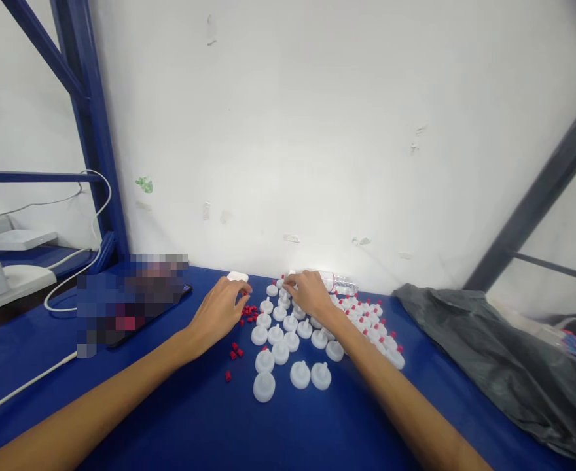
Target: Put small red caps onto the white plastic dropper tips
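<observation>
On the blue table (209,425) lie several white round caps with small spouts (281,340), set out in rows. To their right is a pile of the same caps with red tips fitted (371,320). Small loose red tips (246,313) are scattered left of the rows. My left hand (219,311) rests curled over the loose red tips, fingertips pinched at them. My right hand (307,291) reaches to the far end of the rows, fingers closed around a white cap there.
A clear plastic water bottle (340,283) lies by the white wall. A dark grey plastic bag (494,353) covers the table's right side. A phone-like dark object (141,307) lies left, with white cables (82,261) and blue frame posts (94,131) beyond.
</observation>
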`<state>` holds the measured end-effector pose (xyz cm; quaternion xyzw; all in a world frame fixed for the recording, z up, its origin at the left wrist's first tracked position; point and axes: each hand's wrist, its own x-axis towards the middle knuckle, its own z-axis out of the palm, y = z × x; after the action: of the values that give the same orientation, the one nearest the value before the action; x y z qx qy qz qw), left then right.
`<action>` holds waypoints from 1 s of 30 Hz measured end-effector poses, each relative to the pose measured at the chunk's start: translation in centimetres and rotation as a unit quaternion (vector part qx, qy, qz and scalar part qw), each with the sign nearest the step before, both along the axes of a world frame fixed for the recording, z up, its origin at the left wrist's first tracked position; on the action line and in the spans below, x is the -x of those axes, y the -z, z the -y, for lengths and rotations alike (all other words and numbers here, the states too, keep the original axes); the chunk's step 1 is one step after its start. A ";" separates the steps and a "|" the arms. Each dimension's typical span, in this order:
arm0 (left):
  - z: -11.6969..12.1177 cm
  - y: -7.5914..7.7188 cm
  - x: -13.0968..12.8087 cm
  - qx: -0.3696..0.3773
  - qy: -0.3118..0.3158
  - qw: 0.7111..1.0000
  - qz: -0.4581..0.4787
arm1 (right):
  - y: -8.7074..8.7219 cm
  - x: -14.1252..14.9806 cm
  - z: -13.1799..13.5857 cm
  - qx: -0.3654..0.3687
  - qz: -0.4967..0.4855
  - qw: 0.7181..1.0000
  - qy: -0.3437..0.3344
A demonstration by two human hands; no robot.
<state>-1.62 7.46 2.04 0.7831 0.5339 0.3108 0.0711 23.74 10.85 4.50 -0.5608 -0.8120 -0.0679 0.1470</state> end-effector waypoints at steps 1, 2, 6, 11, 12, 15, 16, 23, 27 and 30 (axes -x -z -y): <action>0.0 0.0 0.0 0.000 0.001 1.000 -0.002 | 0.0 0.0 0.1 -0.003 -0.002 1.000 -0.002; 0.0 0.0 0.0 0.001 0.003 1.000 -0.005 | -0.1 0.0 0.2 -0.005 -0.003 1.000 -0.007; -0.2 0.4 0.1 0.008 0.020 1.000 -0.018 | 0.2 0.1 0.2 0.010 0.006 0.999 -0.042; -0.6 0.9 0.1 0.020 0.035 0.999 -0.027 | 1.1 0.1 -0.4 0.041 0.022 0.998 -0.048; -0.6 0.9 0.0 0.022 0.037 0.999 -0.028 | 1.1 0.1 -0.5 0.042 0.023 0.998 -0.049; -0.5 1.0 0.0 0.022 0.038 0.999 -0.026 | 1.0 0.2 -0.4 0.039 0.019 0.998 -0.055; -0.4 0.9 0.0 0.020 0.039 0.999 -0.023 | 0.9 0.2 -0.4 0.034 0.015 0.998 -0.057; 0.2 0.2 -0.1 -0.010 0.037 0.999 0.027 | -1.2 0.1 0.3 -0.019 -0.033 0.996 -0.084; 0.5 -0.5 -0.2 -0.028 0.038 0.995 0.085 | -3.2 0.9 1.5 -0.053 -0.070 0.988 -0.127; 0.7 -1.2 -0.3 -0.024 0.052 0.989 0.135 | -4.2 2.3 2.9 -0.068 -0.087 0.976 -0.187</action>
<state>-1.35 6.75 3.24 0.7623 0.4703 0.4221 0.1397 21.47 7.91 8.74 -0.3912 -0.8802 -0.0451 0.2651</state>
